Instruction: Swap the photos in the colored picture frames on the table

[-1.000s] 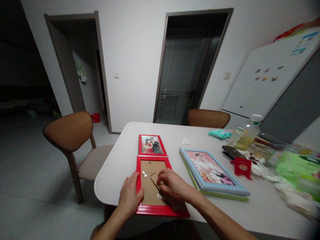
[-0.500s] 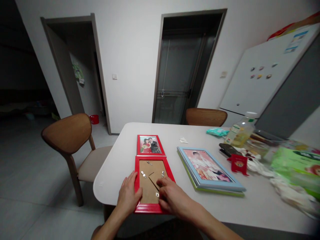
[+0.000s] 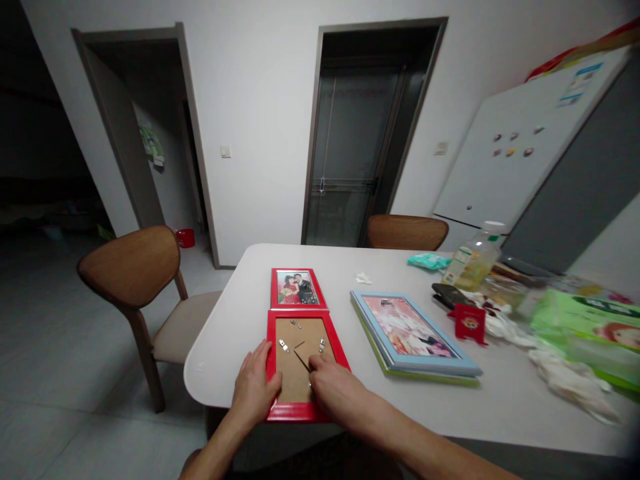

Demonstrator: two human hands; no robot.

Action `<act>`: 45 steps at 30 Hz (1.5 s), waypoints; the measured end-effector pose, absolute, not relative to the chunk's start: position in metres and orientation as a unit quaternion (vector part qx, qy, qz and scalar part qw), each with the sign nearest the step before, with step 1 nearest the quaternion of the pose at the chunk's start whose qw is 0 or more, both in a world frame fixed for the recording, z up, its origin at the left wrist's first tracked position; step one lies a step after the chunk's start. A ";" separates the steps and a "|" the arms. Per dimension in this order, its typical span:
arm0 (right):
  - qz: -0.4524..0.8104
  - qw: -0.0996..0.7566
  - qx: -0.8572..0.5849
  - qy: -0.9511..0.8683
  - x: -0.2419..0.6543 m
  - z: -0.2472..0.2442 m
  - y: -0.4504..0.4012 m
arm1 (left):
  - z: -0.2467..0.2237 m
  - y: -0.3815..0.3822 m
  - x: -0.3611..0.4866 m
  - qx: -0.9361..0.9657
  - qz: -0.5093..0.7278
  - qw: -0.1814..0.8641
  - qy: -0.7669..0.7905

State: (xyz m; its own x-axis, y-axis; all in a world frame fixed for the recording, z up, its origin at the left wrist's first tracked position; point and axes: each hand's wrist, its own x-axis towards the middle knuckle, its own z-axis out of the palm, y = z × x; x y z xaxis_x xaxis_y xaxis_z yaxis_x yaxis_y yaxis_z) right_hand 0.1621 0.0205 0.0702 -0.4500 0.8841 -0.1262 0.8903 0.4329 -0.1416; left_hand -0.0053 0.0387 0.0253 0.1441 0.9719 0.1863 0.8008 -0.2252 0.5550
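A red picture frame lies face down at the near edge of the white table, its brown backing board facing up. Small metal clips sit around the board, one at the left and another at the right. My left hand grips the frame's left border, thumb on top. My right hand is closed over the board's lower right, fingertips at the end of a thin dark L-shaped line. Whatever its fingers hold is hidden. Another red frame, photo up, touches the far side.
Right of my hands lies a stack of frames, a light blue one on top. Beyond are a bottle, a phone, a red card-like item, crumpled tissues and a green packet. A chair stands at left.
My right hand has shifted slightly over the board, its fingers now covering more of the lower clip. My left hand stays on the frame's border. The whole view has shifted a little.
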 end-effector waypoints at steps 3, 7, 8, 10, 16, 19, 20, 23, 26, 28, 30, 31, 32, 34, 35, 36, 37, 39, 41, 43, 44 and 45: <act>-0.122 -0.040 0.549 0.826 0.163 0.064 0.020 | 0.023 0.039 -0.006 0.735 0.264 0.166 0.601; -0.171 -0.122 0.548 0.809 0.173 0.067 0.017 | 0.023 0.039 -0.006 0.737 0.264 0.160 0.602; -0.170 -0.135 0.554 0.804 0.176 0.069 0.016 | 0.023 0.039 -0.006 0.737 0.265 0.161 0.601; -0.138 -0.133 0.579 0.792 0.182 0.073 0.015 | 0.024 0.039 -0.006 0.735 0.269 0.168 0.599; -0.101 -0.107 0.617 0.773 0.187 0.064 0.016 | 0.024 0.039 -0.005 0.733 0.273 0.171 0.600; -0.116 -0.149 0.625 0.757 0.187 0.055 0.019 | 0.023 0.040 -0.005 0.730 0.273 0.172 0.602; -0.128 -0.164 0.629 0.749 0.188 0.054 0.021 | 0.023 0.040 -0.005 0.730 0.271 0.173 0.603; -0.159 -0.200 0.633 0.731 0.193 0.059 0.023 | 0.022 0.041 -0.006 0.732 0.271 0.185 0.597; -0.161 -0.216 0.628 0.730 0.192 0.073 0.022 | 0.025 0.043 -0.003 0.707 0.314 0.227 0.592; -0.165 -0.234 0.617 0.733 0.186 0.085 0.019 | 0.032 0.045 -0.002 0.665 0.390 0.290 0.567; -0.173 -0.266 0.595 0.738 0.178 0.096 0.017 | 0.043 0.048 -0.005 0.600 0.463 0.395 0.519; -0.180 -0.284 0.580 0.742 0.175 0.100 0.017 | 0.048 0.050 -0.010 0.568 0.483 0.444 0.497; -0.185 -0.300 0.568 0.744 0.174 0.103 0.017 | 0.053 0.051 -0.017 0.541 0.490 0.483 0.484; -0.184 -0.319 0.563 0.740 0.178 0.103 0.022 | 0.059 0.054 -0.037 0.511 0.489 0.512 0.488; -0.176 -0.319 0.575 0.732 0.182 0.100 0.025 | 0.060 0.056 -0.050 0.504 0.487 0.511 0.498; -0.165 -0.312 0.595 0.722 0.188 0.094 0.029 | 0.059 0.056 -0.064 0.496 0.487 0.509 0.508; -0.152 -0.300 0.616 0.712 0.195 0.088 0.033 | 0.056 0.057 -0.077 0.487 0.484 0.504 0.523; -0.133 -0.267 0.648 0.701 0.207 0.073 0.039 | 0.050 0.057 -0.101 0.478 0.477 0.487 0.554; -0.119 -0.232 0.672 0.694 0.214 0.059 0.044 | 0.042 0.057 -0.118 0.476 0.469 0.463 0.582; -0.112 -0.207 0.686 0.689 0.216 0.048 0.046 | 0.036 0.060 -0.127 0.481 0.462 0.432 0.608; -0.111 -0.200 0.689 0.688 0.217 0.044 0.047 | 0.034 0.061 -0.129 0.485 0.459 0.412 0.620; -0.113 -0.199 0.690 0.687 0.218 0.042 0.049 | 0.033 0.063 -0.130 0.490 0.457 0.388 0.633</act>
